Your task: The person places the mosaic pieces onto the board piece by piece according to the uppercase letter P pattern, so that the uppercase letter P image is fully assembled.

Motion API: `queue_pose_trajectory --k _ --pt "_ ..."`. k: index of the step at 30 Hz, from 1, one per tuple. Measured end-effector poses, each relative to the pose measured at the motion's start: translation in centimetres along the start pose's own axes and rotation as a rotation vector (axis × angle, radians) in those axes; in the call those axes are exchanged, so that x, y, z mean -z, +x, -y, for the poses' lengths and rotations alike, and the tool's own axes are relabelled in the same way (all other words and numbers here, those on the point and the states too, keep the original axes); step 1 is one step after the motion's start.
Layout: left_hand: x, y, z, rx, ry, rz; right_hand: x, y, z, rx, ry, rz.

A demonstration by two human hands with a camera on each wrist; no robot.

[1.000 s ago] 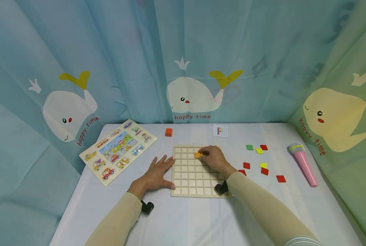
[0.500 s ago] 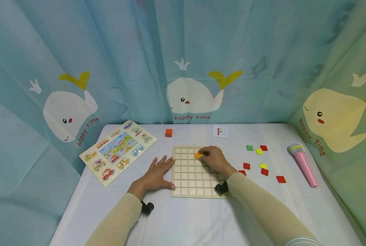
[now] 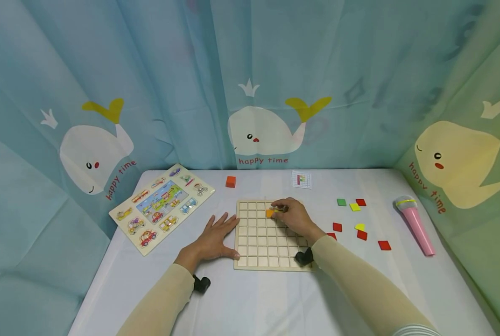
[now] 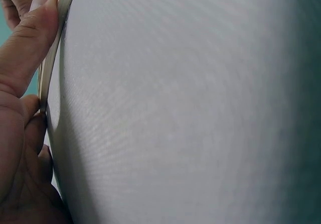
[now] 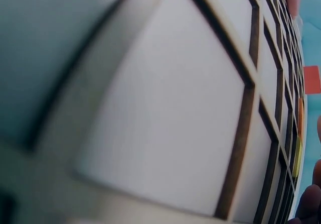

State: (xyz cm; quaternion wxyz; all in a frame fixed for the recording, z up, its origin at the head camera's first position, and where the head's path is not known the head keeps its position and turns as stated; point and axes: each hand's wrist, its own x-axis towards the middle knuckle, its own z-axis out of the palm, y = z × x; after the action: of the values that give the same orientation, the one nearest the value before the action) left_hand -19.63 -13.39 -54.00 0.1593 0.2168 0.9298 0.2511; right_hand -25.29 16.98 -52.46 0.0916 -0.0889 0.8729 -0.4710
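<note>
A pale wooden grid board (image 3: pixel 252 252) lies on the white table. My left hand (image 3: pixel 214 238) rests at its left side with fingers spread; in the left wrist view the thumb (image 4: pixel 31 45) touches the board's edge. Over the upper rows, my right hand (image 3: pixel 296 217) pinches a yellow square tile (image 3: pixel 278 210) between thumb and index finger. Beside it an orange tile (image 3: pixel 269 213) sits in a cell. The right wrist view has the yellow tile (image 5: pixel 297 156) at the grid next to the orange one (image 5: pixel 300 117). My right hand and forearm hide the board's right part.
Several red tiles, two yellow ones (image 3: pixel 355 206) and a green tile (image 3: pixel 341 202) lie right of the board. A pink toy microphone (image 3: pixel 418 228) is farther right. Behind stand an orange-red cube (image 3: pixel 230 181) and a printed card (image 3: pixel 301 179). A vehicle puzzle board (image 3: pixel 161 207) lies left.
My right hand has lifted very slightly, and more of the yellow tile shows between its fingers. The left hand stays still.
</note>
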Motion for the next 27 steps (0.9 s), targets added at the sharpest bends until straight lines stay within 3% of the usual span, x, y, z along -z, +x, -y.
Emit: queue_pose_trajectory --k 15,27 --pt "0.0 -0.1 0.3 0.014 -0.003 0.001 1.1 -1.0 0.2 -0.022 0.055 -0.025" --pt "-0.1 -0.1 -0.1 0.003 -0.018 -0.002 4.0 -3.3 -0.1 0.004 0.006 -0.126"
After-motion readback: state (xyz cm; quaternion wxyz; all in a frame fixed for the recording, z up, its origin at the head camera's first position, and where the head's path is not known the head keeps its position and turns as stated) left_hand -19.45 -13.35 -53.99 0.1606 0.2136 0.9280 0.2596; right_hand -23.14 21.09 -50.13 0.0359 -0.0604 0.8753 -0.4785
